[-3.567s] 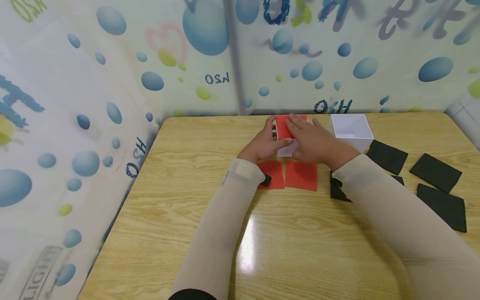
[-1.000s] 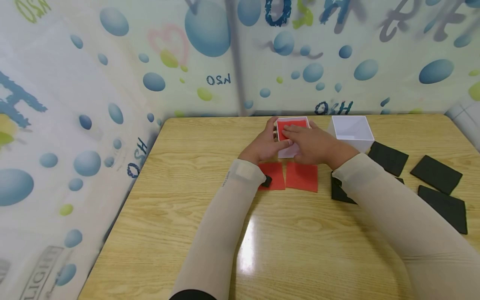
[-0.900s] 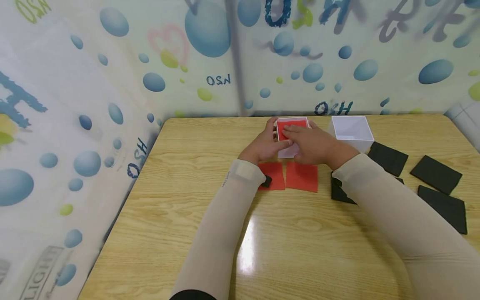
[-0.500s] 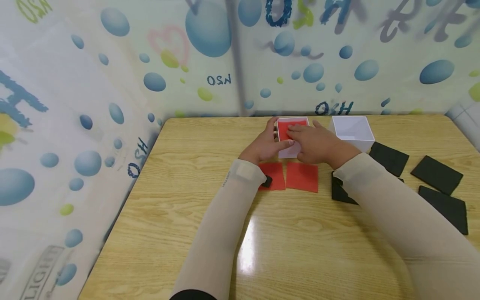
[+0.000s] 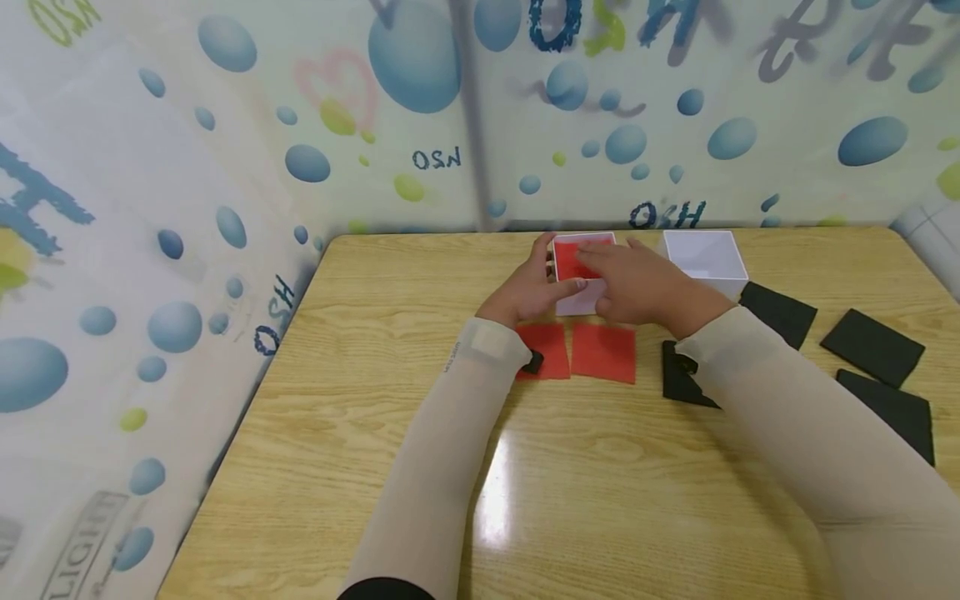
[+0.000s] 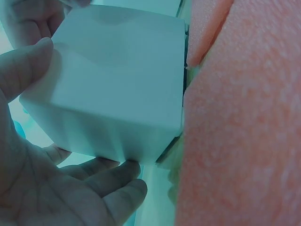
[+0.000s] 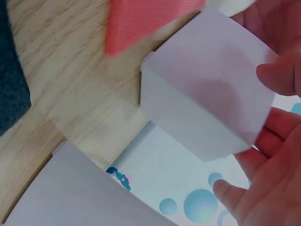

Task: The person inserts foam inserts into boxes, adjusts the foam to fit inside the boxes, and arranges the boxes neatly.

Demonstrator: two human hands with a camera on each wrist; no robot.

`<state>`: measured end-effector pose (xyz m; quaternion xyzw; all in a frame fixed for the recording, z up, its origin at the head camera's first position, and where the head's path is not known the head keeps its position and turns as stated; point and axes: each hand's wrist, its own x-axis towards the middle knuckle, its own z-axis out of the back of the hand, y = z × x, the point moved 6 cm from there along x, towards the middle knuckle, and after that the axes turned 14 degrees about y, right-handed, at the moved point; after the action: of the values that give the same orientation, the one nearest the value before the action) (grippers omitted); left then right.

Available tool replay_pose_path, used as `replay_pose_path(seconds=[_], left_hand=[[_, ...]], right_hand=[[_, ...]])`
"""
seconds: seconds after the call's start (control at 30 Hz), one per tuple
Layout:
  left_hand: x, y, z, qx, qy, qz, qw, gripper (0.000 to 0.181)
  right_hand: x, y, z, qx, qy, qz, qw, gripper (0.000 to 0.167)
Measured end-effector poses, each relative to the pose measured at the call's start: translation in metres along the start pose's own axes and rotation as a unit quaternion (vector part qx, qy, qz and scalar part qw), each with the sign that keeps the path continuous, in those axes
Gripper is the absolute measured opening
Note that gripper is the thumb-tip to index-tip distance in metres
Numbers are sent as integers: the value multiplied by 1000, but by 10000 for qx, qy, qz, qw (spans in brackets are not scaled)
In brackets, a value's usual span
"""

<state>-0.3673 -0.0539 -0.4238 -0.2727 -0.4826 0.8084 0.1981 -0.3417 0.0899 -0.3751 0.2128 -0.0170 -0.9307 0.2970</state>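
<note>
A white box (image 5: 580,297) stands near the table's back edge with a red sheet (image 5: 570,261) in its top, just below the rim. My left hand (image 5: 525,287) grips the box's left side, thumb on the front wall and fingers round the side; the left wrist view shows the thumb and fingertips against the white box (image 6: 113,70). My right hand (image 5: 645,283) lies over the right part of the box, its fingers extended onto the red sheet. In the right wrist view the right hand (image 7: 268,174) is at the box's (image 7: 211,80) upper edge. The box's inside below the sheet is hidden.
A second white box (image 5: 705,254) stands to the right, its top uncovered. Two red sheets (image 5: 603,353) lie in front of the first box, one partly under my left wrist. Several black sheets (image 5: 873,347) lie on the right side of the table, some partly behind my right arm.
Since the earliest frame, the red sheet has sunk from level with the rim to slightly below it. My right hand has shifted a little to the right in the last second. My left hand keeps its grip.
</note>
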Motion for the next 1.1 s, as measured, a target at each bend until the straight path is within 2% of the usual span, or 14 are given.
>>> replay_pose_path(seconds=[0.3,0.5,0.7,0.97,1.1], left_hand=[[-2,1,1,-40,-58,52,10000,96],[-3,1,0,-76,-68,91,9999,96],[-2,2,0,-84,-109,117,9998,96],[-3,0,-2,-22,-57,78,10000,97],[-2,-2,-2,-58,-61,73,9999,96]], right_hand=[[-30,3,2,630,-411,240,9969,77],[-49,0,-2,974,-585,103,9935,79],[-60,0,-4,1278,-414,-138,9908,82],[-72,-1,-12,1635,-201,-247,9860,79],[-77,-2,-9,1675,-330,-317,9848,81]])
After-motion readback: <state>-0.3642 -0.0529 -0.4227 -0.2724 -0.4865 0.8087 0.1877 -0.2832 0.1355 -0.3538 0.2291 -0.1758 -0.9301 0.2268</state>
